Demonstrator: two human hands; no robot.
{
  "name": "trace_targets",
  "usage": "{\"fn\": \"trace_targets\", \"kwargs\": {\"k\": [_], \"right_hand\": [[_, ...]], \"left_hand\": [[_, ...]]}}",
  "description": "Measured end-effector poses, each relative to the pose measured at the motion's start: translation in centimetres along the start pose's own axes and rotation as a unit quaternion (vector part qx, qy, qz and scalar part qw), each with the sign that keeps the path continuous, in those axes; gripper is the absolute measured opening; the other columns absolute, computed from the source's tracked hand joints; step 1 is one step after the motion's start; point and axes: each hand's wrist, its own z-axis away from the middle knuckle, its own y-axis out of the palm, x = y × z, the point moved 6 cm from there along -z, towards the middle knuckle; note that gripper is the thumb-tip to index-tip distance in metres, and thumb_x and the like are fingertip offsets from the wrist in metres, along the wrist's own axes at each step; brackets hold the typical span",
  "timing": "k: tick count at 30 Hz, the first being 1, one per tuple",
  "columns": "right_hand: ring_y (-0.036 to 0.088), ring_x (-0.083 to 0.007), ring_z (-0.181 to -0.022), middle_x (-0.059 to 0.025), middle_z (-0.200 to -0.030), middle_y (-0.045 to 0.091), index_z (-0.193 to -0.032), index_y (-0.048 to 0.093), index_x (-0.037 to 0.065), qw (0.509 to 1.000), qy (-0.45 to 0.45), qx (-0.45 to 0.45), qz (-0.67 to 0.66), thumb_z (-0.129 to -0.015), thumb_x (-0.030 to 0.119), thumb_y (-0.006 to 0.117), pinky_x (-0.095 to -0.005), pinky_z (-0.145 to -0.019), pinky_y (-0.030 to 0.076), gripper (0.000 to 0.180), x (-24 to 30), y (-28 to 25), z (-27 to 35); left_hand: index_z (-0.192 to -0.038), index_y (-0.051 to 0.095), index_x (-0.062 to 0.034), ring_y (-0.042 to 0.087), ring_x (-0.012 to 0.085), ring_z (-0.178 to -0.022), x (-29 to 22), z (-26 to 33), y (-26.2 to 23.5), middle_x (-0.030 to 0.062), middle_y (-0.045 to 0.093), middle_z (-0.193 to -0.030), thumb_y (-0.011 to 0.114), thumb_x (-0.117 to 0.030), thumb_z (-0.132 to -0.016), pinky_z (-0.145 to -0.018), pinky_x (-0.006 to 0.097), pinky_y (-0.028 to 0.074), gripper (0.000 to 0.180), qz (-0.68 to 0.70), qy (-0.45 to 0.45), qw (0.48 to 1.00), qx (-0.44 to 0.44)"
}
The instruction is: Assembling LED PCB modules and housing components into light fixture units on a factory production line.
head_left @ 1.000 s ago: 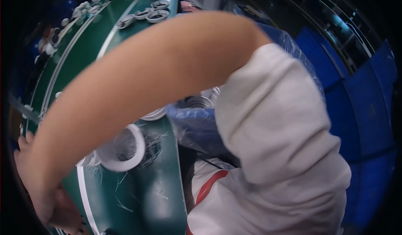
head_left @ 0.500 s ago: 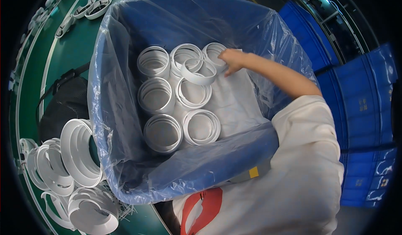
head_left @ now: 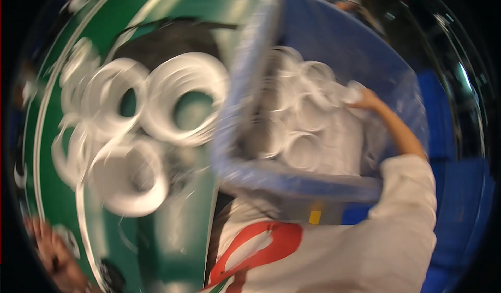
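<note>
Extended over a blue plastic bin (head_left: 417, 84), with the right hand (head_left: 367, 101) at a white piece (head_left: 354, 91) by the fingertips. Too blurred to tell whether gripped or merely touched. Just left of there, inside the bin, a cluster of white plastic rings (head_left: 302, 151), mouths upward, beside a pale sheet (head_left: 342, 144). Far off at lower left, a left hand (head_left: 55, 251) with fingers raised (too smeared to tell whether closed on anything).

Rising between those rings and others outside, the bin's near left side, draped in a clear, crinkled liner (head_left: 229, 131). Below the near rim, a yellow patch (head_left: 315, 214) and a white shirt (head_left: 334, 256) with a red print (head_left: 284, 235).

Grouped left of the bin, larger white rings: a wide stepped ring (head_left: 155, 105) just beside the liner, another (head_left: 99, 102) farther left, a cup-like one (head_left: 112, 175) nearer. Behind them, a black bag-like thing (head_left: 172, 42).

Underneath, a glossy green table (head_left: 180, 241) striped with white lines. To the right, blue crates (head_left: 464, 204); beyond, a dark room with bright lights.
</note>
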Motion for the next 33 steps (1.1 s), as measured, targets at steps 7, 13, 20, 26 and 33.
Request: {"fn": "trace_targets", "kwargs": {"k": [7, 13, 20, 26, 33], "right_hand": [[0.054, -0.008, -0.055, -0.0047, -0.074, 0.059, -0.095, 0.056, 0.003, 0.89, -0.096, -0.361, -0.262, -0.066, 0.013, 0.07, -0.0186, -0.044, 0.041, 0.033, 9.3, -19.3, 17.3], [0.055, -0.0152, -0.07, -0.0054, -0.082, 0.056, -0.119, 0.033, 0.002, 0.591, -0.406, -0.069, -0.694, -0.086, 0.017, 0.042, -0.0314, -0.076, 0.046, 0.037, 25.0, -14.6, 35.7], [0.038, -0.0099, -0.056, 0.0018, -0.059, 0.036, -0.097, 0.046, 0.011, 0.279, -0.039, 0.33, -0.901, -0.083, 0.008, 0.046, -0.0281, -0.063, 0.036, 0.014, 39.3, 4.5, 30.5], [0.052, -0.0135, -0.077, -0.0032, -0.088, 0.053, -0.108, 0.044, 0.007, 0.373, -0.011, 0.228, -0.899, -0.085, 0.012, 0.048, -0.0308, -0.075, 0.044, 0.024, 39.8, 5.7, 27.3], [0.044, -0.0214, -0.105, -0.0129, -0.116, 0.044, -0.122, 0.03, 0.005, 0.551, -0.086, -0.03, -0.83, -0.087, 0.023, 0.04, -0.0332, -0.087, 0.035, 0.04, 38.9, 5.3, 28.5]], "left_hand": [[-0.113, 0.024, 0.0023, 0.033, 0.0185, -0.085, 1.2, 2.0, 5.2, 0.009, 0.029, -0.092, 0.048, -0.002, -0.057, -0.069, 0.028, 0.035, 0.061, -0.059, 0.072, 0.994, 0.051], [-0.116, 0.022, 0.0038, 0.036, 0.0164, -0.081, 0.6, 6.1, 2.8, 0.009, 0.032, -0.089, 0.045, -0.012, -0.071, -0.064, 0.026, 0.037, 0.052, -0.083, 0.05, 0.995, 0.012], [-0.107, 0.029, 0.0009, 0.039, 0.0154, -0.073, 0.2, 10.8, 0.4, 0.0075, 0.033, -0.084, 0.046, -0.018, -0.071, -0.058, 0.025, 0.041, 0.044, -0.153, 0.09, 0.981, -0.078], [-0.107, 0.029, -0.0004, 0.04, 0.0164, -0.072, 0.6, 11.2, -0.6, 0.0079, 0.034, -0.083, 0.045, -0.017, -0.07, -0.057, 0.026, 0.043, 0.044, -0.129, 0.083, 0.982, -0.113], [-0.1, 0.035, -0.0045, 0.044, 0.0202, -0.07, 1.7, 12.2, -1.0, 0.0088, 0.038, -0.079, 0.046, -0.016, -0.067, -0.057, 0.032, 0.045, 0.036, -0.093, 0.08, 0.982, -0.145]]}}
